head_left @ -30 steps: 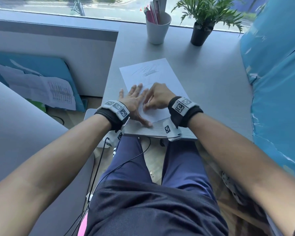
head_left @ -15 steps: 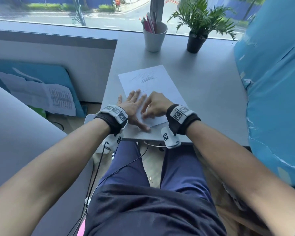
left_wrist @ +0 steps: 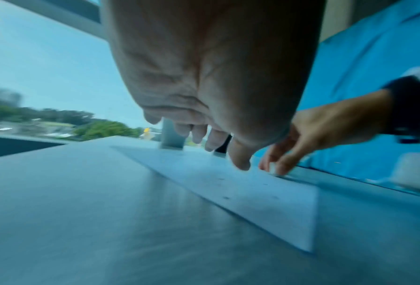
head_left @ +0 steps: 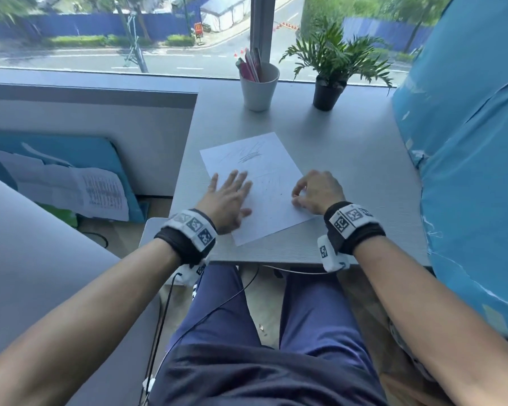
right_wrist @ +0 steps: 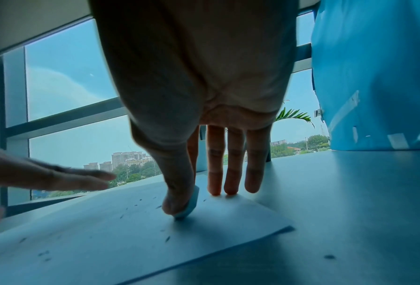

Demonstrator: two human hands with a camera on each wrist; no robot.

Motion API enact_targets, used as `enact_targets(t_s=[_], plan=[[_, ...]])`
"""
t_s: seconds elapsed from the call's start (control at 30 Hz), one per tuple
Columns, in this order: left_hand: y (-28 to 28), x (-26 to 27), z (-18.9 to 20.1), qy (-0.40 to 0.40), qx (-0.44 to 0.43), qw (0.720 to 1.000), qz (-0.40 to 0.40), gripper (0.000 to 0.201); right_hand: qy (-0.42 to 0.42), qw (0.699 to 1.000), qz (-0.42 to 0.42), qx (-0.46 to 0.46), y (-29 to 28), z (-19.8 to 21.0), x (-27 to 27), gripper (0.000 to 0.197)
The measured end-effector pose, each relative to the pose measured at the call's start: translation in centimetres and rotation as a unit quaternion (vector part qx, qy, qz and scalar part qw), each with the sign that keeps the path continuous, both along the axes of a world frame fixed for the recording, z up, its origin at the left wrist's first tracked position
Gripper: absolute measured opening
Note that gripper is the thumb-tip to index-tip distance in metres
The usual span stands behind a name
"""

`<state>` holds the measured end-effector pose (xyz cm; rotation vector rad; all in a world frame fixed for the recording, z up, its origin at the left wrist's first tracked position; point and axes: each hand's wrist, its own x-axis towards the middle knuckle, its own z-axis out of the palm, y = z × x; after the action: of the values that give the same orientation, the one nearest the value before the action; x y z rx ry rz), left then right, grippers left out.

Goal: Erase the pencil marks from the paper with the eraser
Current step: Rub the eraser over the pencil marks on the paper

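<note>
Grey desk (head_left: 349, 159) by a window, small pale eraser (right_wrist: 190, 202) pinched in the right hand (head_left: 320, 191) at the right edge of white paper (head_left: 264, 183), faint pencil marks (head_left: 248, 153) near its far end, dark crumbs scattered, left hand (head_left: 229, 200) spread flat over the sheet's left side, white cup (head_left: 260, 86) and potted plant (head_left: 332, 71) beyond.

The right hand (head_left: 318, 190) hides the eraser (right_wrist: 191, 202) from the head view; the left wrist view is blurred.

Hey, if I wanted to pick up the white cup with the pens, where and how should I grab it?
Wrap the fingers round the cup's bare wall, coming in from the near side. It stands upright and tapers downward, the pens block a grasp from the top, and the plant stands close on its right.
</note>
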<state>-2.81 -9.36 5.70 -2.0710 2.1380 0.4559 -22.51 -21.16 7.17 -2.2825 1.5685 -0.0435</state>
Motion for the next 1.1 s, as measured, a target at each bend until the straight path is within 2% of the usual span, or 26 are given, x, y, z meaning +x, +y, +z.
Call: enact_targets(t_s=[0.1,0.17,0.3,0.4,0.43,0.5,0.6,0.67,0.77,0.87,0.97,1.1], plan=[[2.0,-2.5,-0.5,0.049,0.002,0.981,-0.189,0.071,0.015,1.000,0.008,-0.004,0.0,0.0,0.1,0.010],[2.8,-2.9,-1.4,0.045,0.034,0.966,-0.253,0.076,0.019,1.000,0.010,-0.010,0.0,0.0,0.0,0.010],[2.0,0.0,-2.1,0.037,0.076,0.973,-0.214,0.086,0.020,1.000,0.007,-0.009,0.2,0.1,0.1,0.011],[0.5,2.6,-2.0,0.000,0.066,0.993,-0.093,0.115,0.021,1.000,0.007,-0.009,0.1,0.2,0.2,0.010],[0.2,2.8,-1.8,-0.003,0.062,0.995,-0.073,0.118,0.025,1.000,0.009,-0.010,0.1,0.2,0.3,0.010],[0.1,1.6,-1.5,0.002,0.051,0.992,-0.120,0.105,0.033,0.999,0.014,-0.014,0.0,0.2,0.5,0.010],[0.4,-2.0,-2.0,0.017,0.040,0.965,-0.258,0.076,0.033,0.999,0.020,-0.017,-0.2,0.1,0.6,0.009],[-0.1,-3.6,-2.7,0.040,0.046,0.955,-0.291,0.068,0.029,0.999,0.022,-0.013,-0.2,0.1,0.6,0.010],[-1.6,-2.7,-2.6,0.064,0.059,0.964,-0.251,0.065,0.026,0.999,0.029,-0.014,-0.4,0.3,0.3,0.010],[-3.0,0.5,-2.9,0.042,0.040,0.986,-0.157,0.072,0.031,0.999,0.029,-0.020,-0.5,0.3,0.3,0.012],[-3.7,2.4,-3.0,0.042,0.037,0.996,-0.075,0.089,0.054,0.998,0.035,-0.027,-0.6,0.2,0.6,0.012],[-3.4,1.1,-2.6,0.032,0.043,0.998,-0.033,0.119,0.087,0.994,0.042,-0.049,-1.0,0.6,1.4,0.010]])
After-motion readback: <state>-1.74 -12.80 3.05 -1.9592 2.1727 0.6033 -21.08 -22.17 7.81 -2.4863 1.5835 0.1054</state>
